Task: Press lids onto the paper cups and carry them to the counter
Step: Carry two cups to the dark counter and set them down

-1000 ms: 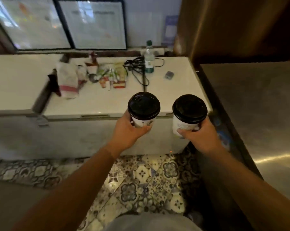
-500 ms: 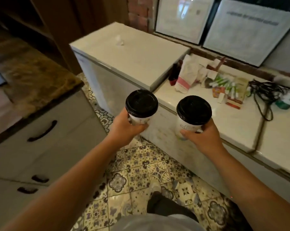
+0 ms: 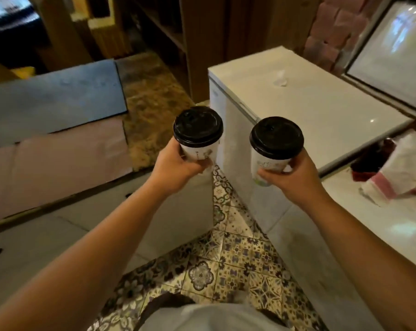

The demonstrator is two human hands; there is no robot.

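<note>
Two white paper cups with black lids are held upright in front of me, side by side and apart. My left hand [image 3: 176, 167] grips the left cup [image 3: 198, 149] from below and the side. The right cup [image 3: 272, 161], slightly lower, is held the same way by my right hand [image 3: 295, 177]. Both lids sit flat on their cups. The brown stone counter [image 3: 152, 103] lies beyond the left cup, to the upper left.
A dark mat [image 3: 54, 96] and a pinkish board [image 3: 59, 161] cover the counter's left part, above pale drawers [image 3: 59, 235]. A white chest freezer [image 3: 309, 99] stands right, with a cloth bundle [image 3: 402, 173] on the nearer one. Patterned floor tiles [image 3: 226, 266] run between them. Wooden shelving [image 3: 168, 25] stands behind.
My view has swung left: the freezers slid to the right and the counter with the mat came into view. Both hands keep the cups in the same grip.
</note>
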